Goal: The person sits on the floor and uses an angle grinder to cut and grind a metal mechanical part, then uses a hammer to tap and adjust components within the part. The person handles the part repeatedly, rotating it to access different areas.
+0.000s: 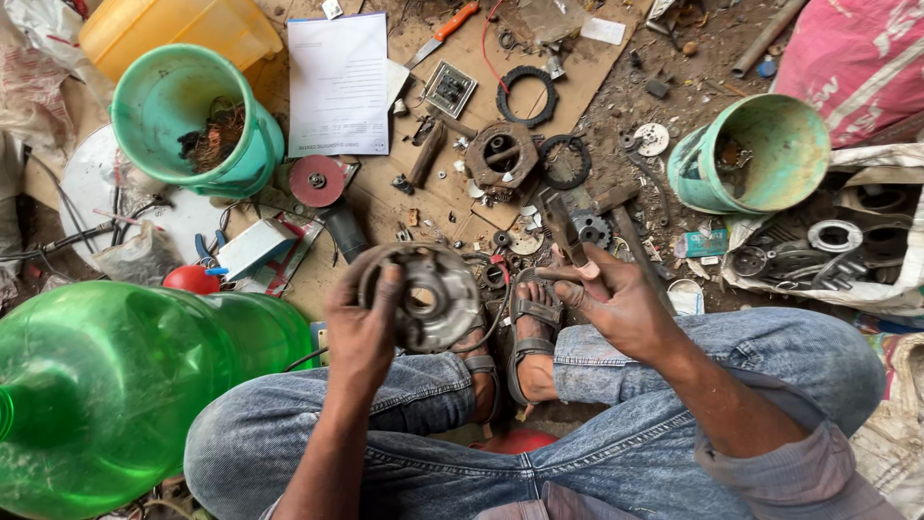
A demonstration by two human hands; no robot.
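Nearest the camera are the person's knees in faded blue jeans [616,453], folded cross-legged, with sandalled feet [525,332] tucked between the two hands. The left hand [366,323] is closed around the rim of a round grey metal housing [428,294], fingers curled over its near edge so the dished face with its centre hole tilts up toward the right hand. The right hand [616,303] grips a wooden-handled tool [568,236], thumb and fingers wrapped on the handle — its dark metal end points away from the body, just beside the housing but not touching it as far as can be told.

Left of the left hand lies a big green plastic bottle [106,385] on its side, and just beyond it a small red ball-shaped thing [191,279] and a pale flat box [252,248]. A little past the left hand lies a red grinding disc [317,180].

Beyond both hands, on a sheet of brown cardboard [462,72], sit a rusty square-framed motor part [500,154], a black toothed ring [526,96] and a second dark ring [565,161]. Right of the right hand, farther out, a teal bucket [760,154] lies tipped on its side, with grey metal rings on a white sack [828,255] beside it.

Farther left — beyond the bottle — stands another teal bucket [192,120] holding tangled wire, then a white printed sheet [339,82], and at the far edge a yellow container [178,29] and an orange-handled knife [443,34].
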